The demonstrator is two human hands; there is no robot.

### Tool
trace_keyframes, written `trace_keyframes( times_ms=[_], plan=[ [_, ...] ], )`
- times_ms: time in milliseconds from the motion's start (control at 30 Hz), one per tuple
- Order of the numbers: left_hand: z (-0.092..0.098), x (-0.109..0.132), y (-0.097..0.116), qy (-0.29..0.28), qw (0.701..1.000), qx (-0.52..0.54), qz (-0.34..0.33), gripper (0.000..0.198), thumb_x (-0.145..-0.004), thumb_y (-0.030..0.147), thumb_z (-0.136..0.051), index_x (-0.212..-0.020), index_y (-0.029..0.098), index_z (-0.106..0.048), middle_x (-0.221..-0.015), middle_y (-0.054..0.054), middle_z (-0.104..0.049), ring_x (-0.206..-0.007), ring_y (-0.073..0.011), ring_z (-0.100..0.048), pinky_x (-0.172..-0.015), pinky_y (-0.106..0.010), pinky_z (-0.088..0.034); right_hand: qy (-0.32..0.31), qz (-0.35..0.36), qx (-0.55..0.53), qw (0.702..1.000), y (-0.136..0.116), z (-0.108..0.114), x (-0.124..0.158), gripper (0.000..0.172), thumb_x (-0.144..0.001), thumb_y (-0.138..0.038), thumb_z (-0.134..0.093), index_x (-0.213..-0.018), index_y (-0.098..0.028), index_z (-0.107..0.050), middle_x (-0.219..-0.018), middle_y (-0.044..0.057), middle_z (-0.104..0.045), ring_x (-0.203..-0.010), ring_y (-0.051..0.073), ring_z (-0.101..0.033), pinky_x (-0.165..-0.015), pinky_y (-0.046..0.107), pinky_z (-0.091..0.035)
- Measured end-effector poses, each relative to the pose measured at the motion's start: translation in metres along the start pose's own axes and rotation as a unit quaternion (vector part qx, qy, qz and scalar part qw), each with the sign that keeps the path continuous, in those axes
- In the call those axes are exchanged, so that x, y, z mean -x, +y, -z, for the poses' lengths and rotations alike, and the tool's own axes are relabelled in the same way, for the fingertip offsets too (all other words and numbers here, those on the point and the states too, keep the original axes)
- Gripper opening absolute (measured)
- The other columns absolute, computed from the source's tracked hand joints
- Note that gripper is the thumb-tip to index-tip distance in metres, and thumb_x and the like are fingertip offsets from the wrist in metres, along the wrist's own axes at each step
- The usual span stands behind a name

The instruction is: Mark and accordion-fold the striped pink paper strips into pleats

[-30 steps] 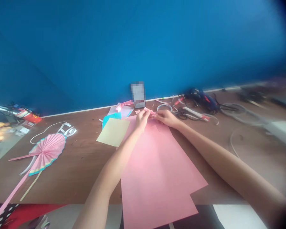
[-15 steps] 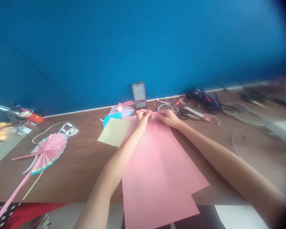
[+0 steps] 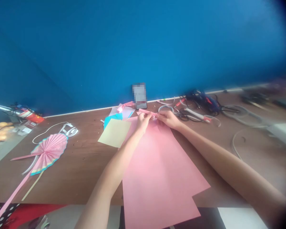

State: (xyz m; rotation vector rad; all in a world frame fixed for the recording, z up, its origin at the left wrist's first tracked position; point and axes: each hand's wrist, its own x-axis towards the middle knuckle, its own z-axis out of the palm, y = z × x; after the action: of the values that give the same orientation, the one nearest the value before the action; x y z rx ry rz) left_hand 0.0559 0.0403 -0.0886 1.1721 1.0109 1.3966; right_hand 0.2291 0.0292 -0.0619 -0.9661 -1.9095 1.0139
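Brown wooden tabletop (image 3: 85,165) runs up to a deep blue wall (image 3: 133,41), and I take the large pink sheet (image 3: 157,171) lying flat in front of me as my landmark. Both of my arms stretch out over that sheet to its far edge. There my left hand (image 3: 143,120) and right hand (image 3: 168,118) meet, close together, on a narrow pink strip (image 3: 146,112) that sticks out to the left above the knuckles. The left hand's fingers are pinched tight on the strip, thumb against fingertips, with no gap that I can make out. The right hand is curled closed on the strip's other end, knuckles up, its fingertips hidden from me. Whether the strip is joined to the sheet's far edge I cannot tell at this distance. Just left of the sheet's far corner a pale yellow sheet (image 3: 114,133) lies partly over a turquoise paper (image 3: 109,118). Well to the left of the sheet rests a pleated pink paper fan (image 3: 49,149) with a long handle. Beyond the sheet, against the wall, stands a small blurred upright object (image 3: 139,95), and to the right of the sheet's far end lies a tangle of cables and tools (image 3: 200,106).
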Motion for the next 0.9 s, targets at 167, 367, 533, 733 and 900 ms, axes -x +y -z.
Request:
trace_keyframes(
  times_ms=[167,367,533,733,900],
  plan=[
    [0.0,0.0,0.002,-0.021,1.0,-0.006,-0.008,0.038,-0.073,0.049,-0.073,-0.082,0.014,-0.065,-0.075,-0.005,-0.066,-0.07,-0.0147,-0.061,-0.068,-0.028,-0.047,-0.004,-0.014,-0.039,0.999,0.004,0.001,0.0,0.048,-0.084,-0.064,-0.054,-0.079,-0.017,-0.06,-0.066,0.005,-0.069,-0.051,0.015,-0.062,-0.052,0.026,-0.047],
    [-0.001,0.002,0.007,-0.069,0.997,-0.02,-0.015,0.032,-0.073,0.045,-0.073,-0.074,0.014,-0.066,-0.067,-0.003,-0.063,-0.064,-0.0122,-0.057,-0.064,-0.025,-0.043,-0.025,0.008,-0.047,0.999,-0.001,-0.001,0.001,0.052,-0.085,-0.067,-0.048,-0.082,-0.016,-0.06,-0.075,0.009,-0.071,-0.056,0.015,-0.065,-0.054,0.026,-0.05],
    [0.001,-0.002,0.002,-0.001,1.0,0.016,0.002,0.034,-0.07,0.045,-0.075,-0.074,0.014,-0.062,-0.063,0.0,-0.06,-0.059,-0.0106,-0.054,-0.063,-0.026,-0.044,-0.032,0.002,-0.084,0.996,0.011,-0.004,-0.004,0.053,-0.086,-0.068,-0.046,-0.083,-0.017,-0.057,-0.075,0.01,-0.071,-0.061,0.017,-0.067,-0.054,0.027,-0.052],
    [-0.001,-0.002,0.004,-0.003,1.0,-0.004,0.015,0.043,-0.073,0.056,-0.07,-0.082,0.015,-0.062,-0.074,-0.005,-0.066,-0.064,-0.0136,-0.061,-0.061,-0.026,-0.048,0.038,0.013,-0.016,0.999,0.017,-0.002,-0.005,0.044,-0.091,-0.057,-0.046,-0.086,-0.017,-0.064,-0.071,0.008,-0.07,-0.06,0.019,-0.066,-0.059,0.03,-0.052],
    [-0.002,-0.003,0.007,0.014,0.999,0.016,0.034,0.044,-0.073,0.059,-0.068,-0.084,0.017,-0.061,-0.078,-0.007,-0.068,-0.066,-0.0155,-0.064,-0.058,-0.026,-0.049,0.075,0.081,0.126,0.986,0.01,-0.001,-0.003,0.036,-0.095,-0.04,-0.042,-0.098,-0.017,-0.07,-0.076,0.007,-0.071,-0.071,0.02,-0.065,-0.07,0.031,-0.047]
  ],
)
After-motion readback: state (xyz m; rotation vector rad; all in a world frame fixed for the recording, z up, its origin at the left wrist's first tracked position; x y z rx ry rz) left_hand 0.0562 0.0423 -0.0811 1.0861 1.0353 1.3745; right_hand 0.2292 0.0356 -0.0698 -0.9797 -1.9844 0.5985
